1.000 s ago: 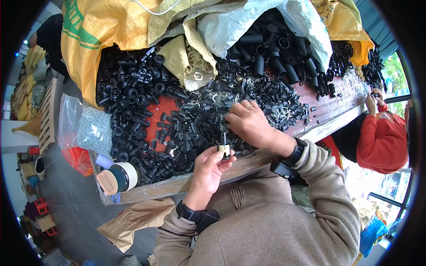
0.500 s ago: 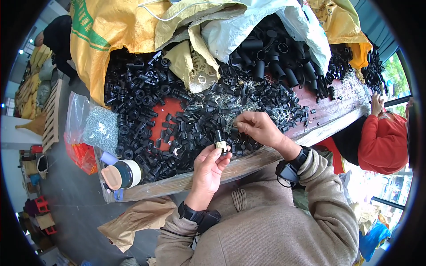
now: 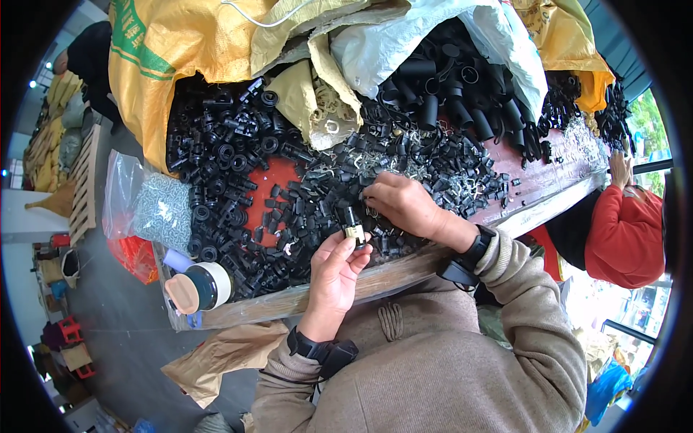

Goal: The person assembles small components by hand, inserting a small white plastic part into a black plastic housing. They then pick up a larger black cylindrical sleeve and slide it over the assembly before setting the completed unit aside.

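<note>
The left hand (image 3: 334, 273) is partly closed, its thumb and fingertips pinching a small black-and-cream part (image 3: 354, 232). The part stands nearly upright, its black stem pointing just short of twelve o'clock, over the near edge of the worktop (image 3: 521, 196).

At two o'clock from the part, the right hand (image 3: 408, 206) is mostly closed, knuckles up and fingers curled, its fingertips down at the small black pieces (image 3: 307, 206) spread across the worktop. Whether it grips one is hidden beneath the fingers.

Taken from the held part, black tubes (image 3: 427, 112) lie at one o'clock, cream pieces (image 3: 332, 124) in an open sack around twelve, a clear bag of screws (image 3: 162, 209) at nine and a lidded bottle (image 3: 209, 287) at eight.
</note>
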